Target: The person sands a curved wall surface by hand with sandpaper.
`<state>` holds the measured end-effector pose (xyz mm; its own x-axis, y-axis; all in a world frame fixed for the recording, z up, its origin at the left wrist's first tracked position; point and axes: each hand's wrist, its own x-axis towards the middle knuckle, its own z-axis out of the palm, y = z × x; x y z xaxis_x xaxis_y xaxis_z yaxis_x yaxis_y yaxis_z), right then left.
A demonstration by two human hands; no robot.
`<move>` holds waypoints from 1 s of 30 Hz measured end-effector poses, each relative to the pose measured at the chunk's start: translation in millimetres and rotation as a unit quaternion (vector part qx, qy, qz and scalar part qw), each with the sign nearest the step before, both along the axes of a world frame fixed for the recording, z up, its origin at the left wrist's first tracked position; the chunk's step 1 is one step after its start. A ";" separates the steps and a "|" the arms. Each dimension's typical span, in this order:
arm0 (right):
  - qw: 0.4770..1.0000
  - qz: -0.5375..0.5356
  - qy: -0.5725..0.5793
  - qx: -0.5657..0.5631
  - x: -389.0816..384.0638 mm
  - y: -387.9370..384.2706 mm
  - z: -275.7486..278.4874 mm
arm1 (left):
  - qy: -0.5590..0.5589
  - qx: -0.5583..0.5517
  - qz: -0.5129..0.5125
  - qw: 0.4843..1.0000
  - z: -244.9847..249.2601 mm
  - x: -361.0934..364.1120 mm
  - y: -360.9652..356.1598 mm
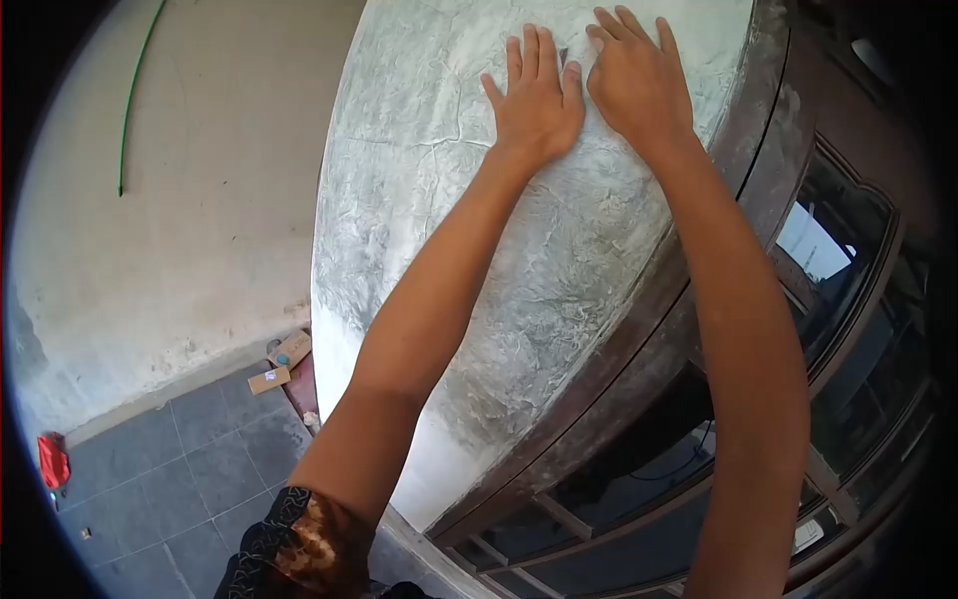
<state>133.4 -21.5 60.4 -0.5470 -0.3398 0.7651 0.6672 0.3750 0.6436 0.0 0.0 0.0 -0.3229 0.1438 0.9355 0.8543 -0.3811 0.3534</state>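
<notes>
Both arms reach up to a white and grey wall surface (439, 200) covered in wrinkles and creases, with a wavy ridge running across it. My left hand (539, 110) lies flat against it, fingers spread and thumb out. Close by on its right, my right hand (644, 90) rests on the same surface with its fingers apart, the index finger bent more than the others. Between the two hands, by the left thumb, shows a small dark mark (563, 54). No tool appears in either hand.
A dark wooden frame (599, 399) with glass panes (818, 240) borders the surface on the right. At lower left are grey floor tiles (165, 484), cardboard pieces (269, 379) and a red item (53, 460). A green cord (133, 100) hangs on the beige wall.
</notes>
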 end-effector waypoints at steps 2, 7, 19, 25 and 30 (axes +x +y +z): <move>1.000 0.016 0.026 0.008 -1.6 -4.1 2.5 | -0.004 -0.007 -0.015 1.000 39.3 -9.4 -11.0; 1.000 0.020 0.000 -0.020 6.0 1.7 -3.7 | 0.009 0.011 -0.042 0.999 -53.4 36.3 -31.4; 1.000 -0.017 0.003 -0.019 5.5 0.9 -2.1 | 0.033 0.049 -0.054 0.997 -52.9 28.1 -22.1; 0.999 -0.021 0.010 -0.041 1.8 -11.0 -3.7 | 0.033 0.103 -0.061 0.992 28.8 -3.0 -16.8; 1.000 -0.021 0.003 -0.020 6.9 -5.2 -5.1 | 0.079 0.101 -0.022 0.992 -44.5 16.1 -5.0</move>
<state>140.3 -26.7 55.2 -0.5551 -0.2854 0.7812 0.6875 0.3712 0.6241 16.1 -5.0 -44.5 -0.1682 -0.0412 0.9849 0.8741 -0.4680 0.1297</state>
